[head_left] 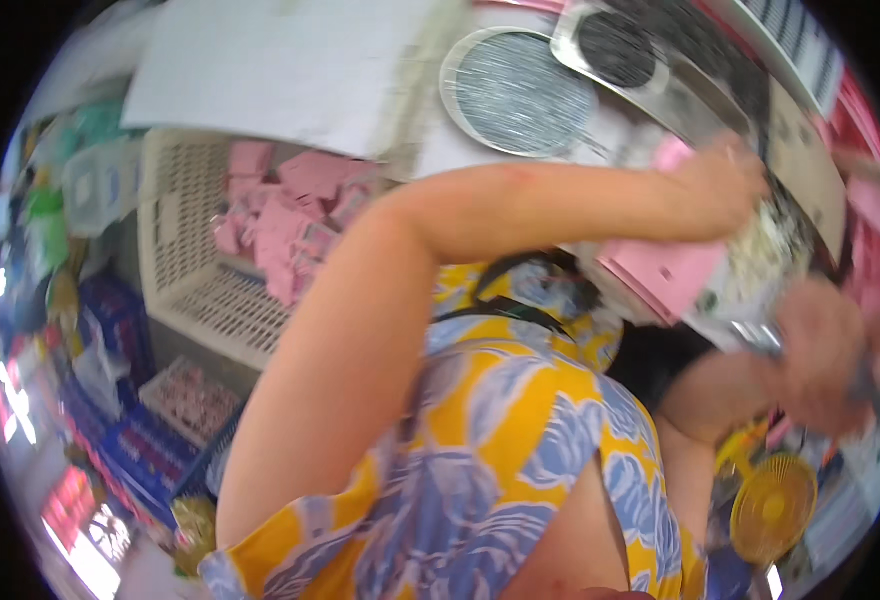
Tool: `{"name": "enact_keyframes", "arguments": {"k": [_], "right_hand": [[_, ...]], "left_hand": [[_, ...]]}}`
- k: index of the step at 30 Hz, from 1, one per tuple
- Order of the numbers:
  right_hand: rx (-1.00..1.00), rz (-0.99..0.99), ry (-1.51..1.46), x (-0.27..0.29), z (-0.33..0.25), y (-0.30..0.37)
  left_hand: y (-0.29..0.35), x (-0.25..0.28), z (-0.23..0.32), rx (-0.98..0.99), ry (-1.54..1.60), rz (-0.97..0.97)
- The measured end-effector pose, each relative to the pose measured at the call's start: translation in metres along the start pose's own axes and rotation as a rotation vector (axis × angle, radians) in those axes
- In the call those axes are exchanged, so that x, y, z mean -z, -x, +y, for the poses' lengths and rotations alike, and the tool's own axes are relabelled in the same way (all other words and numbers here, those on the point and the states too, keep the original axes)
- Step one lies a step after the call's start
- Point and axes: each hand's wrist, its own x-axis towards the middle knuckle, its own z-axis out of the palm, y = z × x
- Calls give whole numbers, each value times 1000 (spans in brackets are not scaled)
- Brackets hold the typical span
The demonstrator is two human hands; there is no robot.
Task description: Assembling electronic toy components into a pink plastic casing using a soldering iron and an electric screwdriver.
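My left arm reaches across to the right, and my left hand [728,192] is over the work surface beside a small pink piece [672,155]. Motion blurs its fingers, so I cannot tell what they hold. Under that wrist lies a stack of pink cards [665,275]. Nearer to me on the right, my blurred right hand [822,355] is closed round a grey and silver tool [757,335], its exact kind unclear. A pile of thin pale strips [760,248] lies between the hands.
A round metal tray [522,92] holds thin grey pins. Beside it, a silver holder [567,40] contains dark pins. On the left, a cream plastic basket [182,225] holds several pink cards [285,235]. A yellow fan [773,508] stands at lower right.
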Motion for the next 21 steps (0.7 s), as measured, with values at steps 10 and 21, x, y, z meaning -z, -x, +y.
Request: {"name": "enact_keyframes", "arguments": {"k": [10, 21], "right_hand": [[-209, 185, 490, -72, -104, 43], [1, 727, 1437, -33, -64, 34]], "left_hand": [[188, 279, -52, 772, 348, -96], [304, 311, -89, 1189, -102, -614]]}}
